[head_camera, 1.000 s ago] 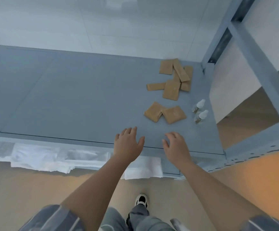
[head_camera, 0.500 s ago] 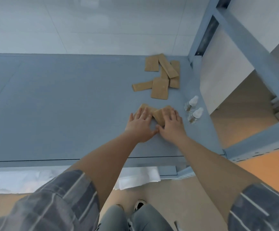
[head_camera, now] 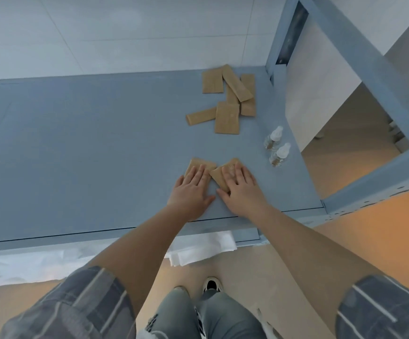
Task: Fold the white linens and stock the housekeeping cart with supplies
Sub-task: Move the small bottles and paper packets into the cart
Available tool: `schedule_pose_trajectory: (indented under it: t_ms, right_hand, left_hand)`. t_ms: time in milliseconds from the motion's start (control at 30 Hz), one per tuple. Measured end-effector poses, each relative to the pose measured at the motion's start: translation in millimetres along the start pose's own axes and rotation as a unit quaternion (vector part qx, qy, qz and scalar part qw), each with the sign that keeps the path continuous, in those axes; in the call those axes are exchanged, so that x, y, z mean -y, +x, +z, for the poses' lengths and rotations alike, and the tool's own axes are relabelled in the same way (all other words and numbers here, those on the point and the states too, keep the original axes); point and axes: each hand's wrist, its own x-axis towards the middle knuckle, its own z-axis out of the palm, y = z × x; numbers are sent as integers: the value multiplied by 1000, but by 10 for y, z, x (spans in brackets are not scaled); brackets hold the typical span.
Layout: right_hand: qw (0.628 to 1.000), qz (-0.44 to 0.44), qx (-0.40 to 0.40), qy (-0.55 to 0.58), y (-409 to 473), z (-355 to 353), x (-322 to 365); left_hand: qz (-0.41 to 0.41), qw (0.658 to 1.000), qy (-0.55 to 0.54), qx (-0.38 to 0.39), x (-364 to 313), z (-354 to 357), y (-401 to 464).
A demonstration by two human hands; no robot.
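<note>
Two tan packets lie side by side near the front of the blue-grey shelf top (head_camera: 88, 148). My left hand (head_camera: 190, 192) lies flat with straight fingers on the left packet (head_camera: 199, 163). My right hand (head_camera: 241, 189) lies flat on the right packet (head_camera: 219, 176). A loose pile of several more tan packets (head_camera: 227, 99) sits further back. Two small clear bottles with white caps (head_camera: 276, 149) stand to the right of my hands. White linens (head_camera: 198, 250) show on the level below, under the shelf's front edge.
A blue metal upright (head_camera: 279, 45) and a slanted frame bar (head_camera: 369, 77) bound the shelf on the right. A perforated rail (head_camera: 369, 196) runs off at the right front. My legs and shoes (head_camera: 212, 285) are below on the tan floor.
My hands went from hovering at the shelf's front edge forward onto the two near packets, and now rest flat on them. The camera leaned forward over the shelf.
</note>
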Motion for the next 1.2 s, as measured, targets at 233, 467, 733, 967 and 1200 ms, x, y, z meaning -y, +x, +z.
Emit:
schedule_pose_trajectory:
  t_ms: [233, 467, 733, 967, 1200]
  right_hand:
    - [999, -15, 38, -14, -343, 119, 317]
    - [998, -19, 58, -25, -589, 267, 662]
    - [998, 3, -46, -43, -866, 396, 995]
    - [990, -6, -139, 35, -1030, 334, 934]
    - [977, 22, -201, 68, -1022, 7, 823]
  left_hand:
    - [-16, 999, 28, 21, 153, -21, -554]
    - [1, 998, 68, 16, 310, 4, -1019]
    - [22, 998, 55, -35, 330, 76, -1254]
    - [53, 983, 17, -177, 258, -61, -1310]
    - [50, 973, -10, -225, -33, -360, -1154]
